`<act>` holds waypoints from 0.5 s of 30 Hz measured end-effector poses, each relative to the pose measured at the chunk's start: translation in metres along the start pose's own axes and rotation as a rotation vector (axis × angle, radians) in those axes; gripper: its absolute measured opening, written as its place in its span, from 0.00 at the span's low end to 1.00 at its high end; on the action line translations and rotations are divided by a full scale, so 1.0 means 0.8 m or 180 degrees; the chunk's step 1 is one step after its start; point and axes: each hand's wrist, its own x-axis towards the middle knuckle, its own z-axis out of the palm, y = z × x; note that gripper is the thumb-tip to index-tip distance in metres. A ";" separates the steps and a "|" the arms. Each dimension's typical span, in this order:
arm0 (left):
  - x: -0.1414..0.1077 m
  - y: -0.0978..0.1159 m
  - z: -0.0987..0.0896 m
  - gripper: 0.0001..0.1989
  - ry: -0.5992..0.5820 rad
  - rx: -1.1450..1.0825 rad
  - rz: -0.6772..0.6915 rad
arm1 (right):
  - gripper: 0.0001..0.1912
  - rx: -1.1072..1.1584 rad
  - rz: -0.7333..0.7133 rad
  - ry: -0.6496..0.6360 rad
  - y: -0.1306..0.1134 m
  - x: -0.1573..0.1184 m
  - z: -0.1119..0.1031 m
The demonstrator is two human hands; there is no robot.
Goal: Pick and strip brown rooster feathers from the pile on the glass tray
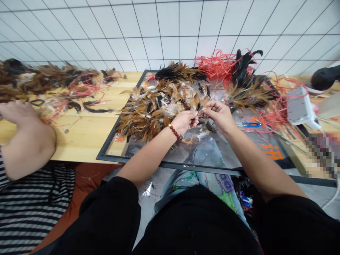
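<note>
My left hand [184, 122], with a dark red bead bracelet [174, 132] at the wrist, is closed in a pinch on a small brown feather. Right beside it, my right hand [219, 115] has thumb and forefinger pressed together on the feather's thin end; the exact contact is too small to see. Both hands are over the near right edge of a heap of brown feathers [148, 120], which lies on a dark-framed glass panel [170, 165]. Blue-handled thread snips [251, 124] lie to the right of my right hand.
Behind are a tangle of red plastic string [217, 65], a dark feather bundle [180, 72] and a black-and-brown bundle [247, 88]. A white box [302, 106] stands right. At left, a co-worker's arm [26, 138] rests near more feathers [47, 79]. A tiled wall [170, 21] closes the back.
</note>
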 end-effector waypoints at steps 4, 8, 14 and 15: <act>-0.002 -0.001 0.004 0.11 0.0152 0.0152 0.0210 | 0.17 -0.0177 0.0071 -0.0291 -0.004 -0.004 0.000; -0.002 -0.001 0.005 0.12 0.0188 0.0129 0.0260 | 0.19 -0.0290 0.0016 -0.0531 -0.006 -0.007 -0.002; 0.001 -0.003 0.004 0.12 0.0207 0.0135 0.0244 | 0.17 -0.0581 -0.0209 -0.0533 0.002 -0.006 -0.002; 0.001 -0.003 0.004 0.11 0.0193 0.0155 0.0245 | 0.16 -0.0626 -0.0245 -0.0514 0.004 -0.005 -0.002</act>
